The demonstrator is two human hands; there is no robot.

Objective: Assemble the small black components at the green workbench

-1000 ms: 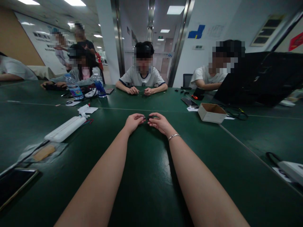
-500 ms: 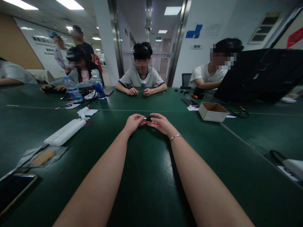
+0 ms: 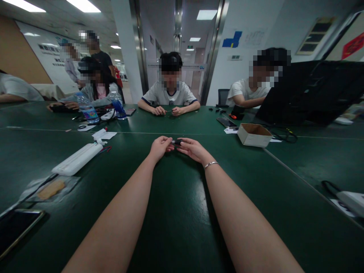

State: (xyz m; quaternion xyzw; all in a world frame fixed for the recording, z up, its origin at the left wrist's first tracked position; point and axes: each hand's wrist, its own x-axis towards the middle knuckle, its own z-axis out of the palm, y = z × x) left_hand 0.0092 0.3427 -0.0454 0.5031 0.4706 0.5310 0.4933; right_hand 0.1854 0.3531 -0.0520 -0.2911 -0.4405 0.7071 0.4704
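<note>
A small dark stick-like piece [image 3: 177, 142], black with a silvery part toward the left, spans the gap between my two hands above the green table [image 3: 176, 212]. My left hand [image 3: 160, 147] pinches its left end between thumb and fingers. On the other end, the thumb and fingertips of my right hand [image 3: 193, 148] are closed round the black part. A silver bracelet [image 3: 211, 164] circles my right wrist. The piece is too small to name its kind, and my fingers cover both its ends.
At left lie a white power strip [image 3: 77, 159], a bagged brown piece [image 3: 51, 189] and a phone [image 3: 19, 229]. Bottles [image 3: 118, 104] stand farther back. An open cardboard box [image 3: 254, 136] and a large black screen [image 3: 309, 93] are at right. A person [image 3: 170, 87] sits opposite.
The small piece has turned slightly between my fingers, and its silvery part looks darker now. Both hands stay almost in place. The view has shifted slightly.
</note>
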